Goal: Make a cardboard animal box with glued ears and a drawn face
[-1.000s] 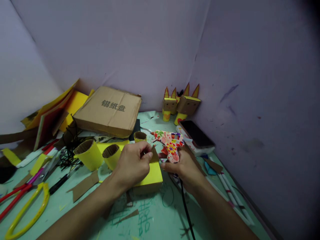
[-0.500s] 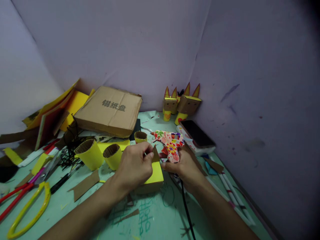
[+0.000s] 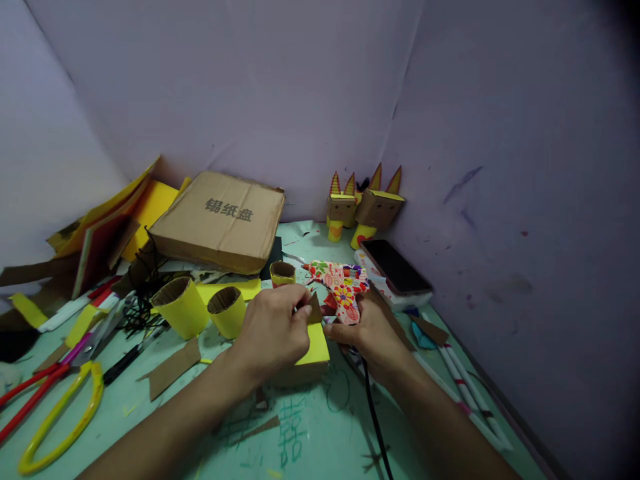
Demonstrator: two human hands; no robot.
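Pinched between the thumb and fingers of my left hand [image 3: 277, 323] is a small pointed cardboard piece [image 3: 315, 309], upright at the top of a yellow-topped cardboard box [image 3: 316, 347]. My left hand covers much of that box. My right hand [image 3: 375, 340] is wrapped around the handle of a flower-patterned hot glue gun [image 3: 344, 287], its nozzle pointing left, just beyond the cardboard piece. A black cord [image 3: 373, 413] runs down from the gun toward the near edge. Whether the cardboard piece touches the box cannot be made out exactly.
Yellow cardboard tubes [image 3: 183, 307] stand left of my hands, near scissors [image 3: 75, 373] and black string [image 3: 143, 310]. Behind lies a flat carton [image 3: 220, 220]. Finished box-headed figures [image 3: 377, 208] stand at the back, a phone [image 3: 395, 267] and white sticks [image 3: 467, 387] at the right.
Hardly anything differs. My left hand has shifted very slightly to the right with the cardboard piece; the glue gun stays in my right hand.
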